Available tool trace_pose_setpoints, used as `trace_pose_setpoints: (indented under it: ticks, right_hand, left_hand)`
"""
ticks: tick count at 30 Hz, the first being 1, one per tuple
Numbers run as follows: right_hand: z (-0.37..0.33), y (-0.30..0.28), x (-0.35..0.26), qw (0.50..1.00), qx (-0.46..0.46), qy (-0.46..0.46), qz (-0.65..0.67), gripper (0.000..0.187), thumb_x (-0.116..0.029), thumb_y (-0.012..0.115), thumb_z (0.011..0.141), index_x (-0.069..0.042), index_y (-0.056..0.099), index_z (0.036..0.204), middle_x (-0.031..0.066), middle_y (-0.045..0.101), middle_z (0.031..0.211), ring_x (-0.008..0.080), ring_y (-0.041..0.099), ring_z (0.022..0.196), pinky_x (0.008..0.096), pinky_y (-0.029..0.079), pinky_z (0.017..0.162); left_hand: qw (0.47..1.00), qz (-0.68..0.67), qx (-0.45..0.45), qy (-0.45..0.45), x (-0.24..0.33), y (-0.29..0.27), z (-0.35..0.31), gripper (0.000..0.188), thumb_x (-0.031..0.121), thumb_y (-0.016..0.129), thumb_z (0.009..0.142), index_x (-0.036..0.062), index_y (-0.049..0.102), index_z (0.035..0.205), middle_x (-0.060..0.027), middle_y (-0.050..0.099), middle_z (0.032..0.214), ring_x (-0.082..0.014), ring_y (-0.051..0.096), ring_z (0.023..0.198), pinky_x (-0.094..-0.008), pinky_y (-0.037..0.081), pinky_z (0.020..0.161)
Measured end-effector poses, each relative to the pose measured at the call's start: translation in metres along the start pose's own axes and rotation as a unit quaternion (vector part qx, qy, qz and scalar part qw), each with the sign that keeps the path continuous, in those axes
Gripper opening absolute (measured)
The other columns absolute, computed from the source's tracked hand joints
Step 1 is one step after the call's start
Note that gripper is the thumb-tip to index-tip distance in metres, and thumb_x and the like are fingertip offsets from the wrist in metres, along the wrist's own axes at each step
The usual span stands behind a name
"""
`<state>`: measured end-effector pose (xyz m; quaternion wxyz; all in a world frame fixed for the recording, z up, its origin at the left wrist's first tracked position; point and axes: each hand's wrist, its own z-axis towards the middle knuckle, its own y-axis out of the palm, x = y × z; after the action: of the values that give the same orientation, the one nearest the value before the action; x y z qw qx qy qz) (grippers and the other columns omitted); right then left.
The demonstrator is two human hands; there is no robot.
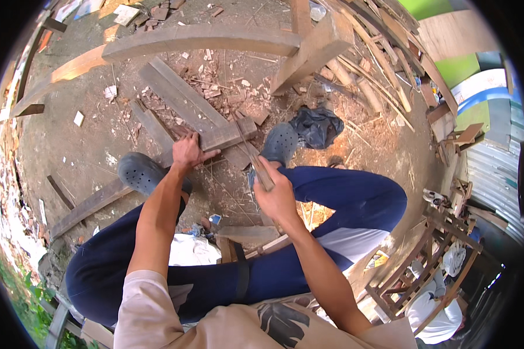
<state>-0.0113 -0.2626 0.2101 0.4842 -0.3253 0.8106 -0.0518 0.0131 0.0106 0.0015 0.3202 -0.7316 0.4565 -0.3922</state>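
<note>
A long wooden beam (230, 135) lies slantwise over other boards on the ground, passing between my feet. My left hand (187, 150) presses down on it with fingers curled over the wood and thumb stretched to the right. In my closed right hand (275, 195) is a wooden-handled tool with a narrow, dark blade (247, 142). That blade rests across the beam near its far right end; whether its edge is toothed I cannot make out. Two wide boards (177, 96) lie beyond my left hand. My grey clogs (140, 173) stand on either side of the work.
A heavy wooden frame beam (201, 41) spans the far side, joined to a thick post (317, 49). Crumpled black plastic (317, 126) lies beside my right foot. Sticks and planks (378, 52) pile up at the far right. A wooden rack (425, 256) stands at the lower right.
</note>
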Motion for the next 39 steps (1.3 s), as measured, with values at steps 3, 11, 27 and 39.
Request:
trace_pose_setpoints:
  ticks: [3,11,27,39]
  right_hand:
    - [-0.028,-0.003,-0.004,0.996,0.019,-0.071,-0.041,0.065,-0.008,0.063,0.084,-0.007,0.051,0.149,0.0324,0.065,0.126,0.0427,0.064,0.121,0.0397,0.051,0.099]
    - [-0.025,-0.008,-0.018,0.999,-0.020,0.042,-0.002,0.064,0.002,0.057,0.083,0.005,0.050,0.147,0.0277,0.067,0.129,0.0300,0.068,0.119,0.0352,0.050,0.100]
    - [-0.020,-0.012,-0.019,0.999,-0.030,0.016,-0.007,0.071,-0.006,0.061,0.084,-0.005,0.045,0.153,0.0318,0.065,0.127,0.0399,0.063,0.123,0.0430,0.047,0.106]
    - [0.003,0.011,0.000,1.000,0.017,-0.017,-0.014,0.068,-0.011,0.064,0.085,-0.008,0.048,0.151,0.0353,0.066,0.107,0.0506,0.067,0.091,0.0494,0.054,0.079]
  left_hand:
    - [0.996,0.007,0.080,0.043,-0.010,0.029,-0.014,0.095,0.084,0.070,0.069,-0.0020,0.066,0.109,-0.0240,0.072,0.107,-0.0372,0.071,0.102,-0.0456,0.057,0.088]
    - [1.000,0.012,-0.001,0.015,0.001,0.003,-0.005,0.097,0.085,0.068,0.069,-0.0025,0.066,0.109,-0.0231,0.073,0.106,-0.0368,0.071,0.103,-0.0448,0.057,0.087]
    - [1.000,0.017,-0.012,0.015,-0.006,-0.008,0.007,0.098,0.087,0.066,0.069,-0.0031,0.068,0.107,-0.0224,0.074,0.090,-0.0391,0.073,0.087,-0.0478,0.058,0.079]
    - [0.997,0.030,-0.077,0.002,0.001,-0.010,0.006,0.106,0.092,0.062,0.067,-0.0024,0.067,0.116,-0.0238,0.075,0.094,-0.0375,0.074,0.088,-0.0467,0.058,0.078]
